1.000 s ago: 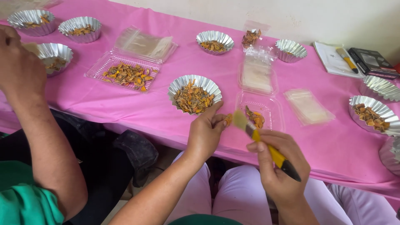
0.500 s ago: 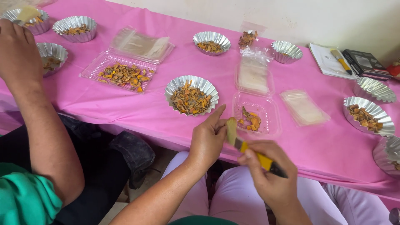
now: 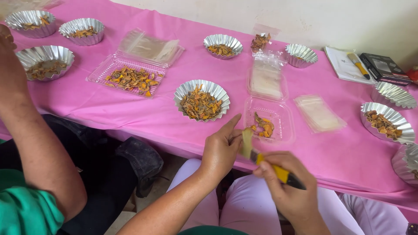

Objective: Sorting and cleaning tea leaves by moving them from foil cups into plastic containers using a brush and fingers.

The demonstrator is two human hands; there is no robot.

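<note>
My left hand [image 3: 221, 149] is held just off the near edge of the pink table [image 3: 143, 115], fingertips pinched on a small dried orange-brown piece that is mostly hidden behind bristles. My right hand [image 3: 291, 188] grips a yellow-handled brush [image 3: 278, 172], and its pale bristles [image 3: 247, 142] rest against my left fingertips. Just beyond them sit a clear plastic tray [image 3: 283, 130] holding a few dried pieces and a foil cup [image 3: 201, 100] full of dried orange-brown pieces.
Another person's arm [image 3: 35, 143], green sleeve below, reaches in at the left. Several foil cups [image 3: 43, 61] ring the table, beside a clear tray of pieces [image 3: 128, 78], stacked clear bags [image 3: 320, 113], a notebook with a second brush [image 3: 348, 63] and a black box [image 3: 383, 65].
My brush has swung left, from beside the small piece to lying against my left fingertips, and both hands have dropped slightly toward me. The other person's hand has shifted at the far left.
</note>
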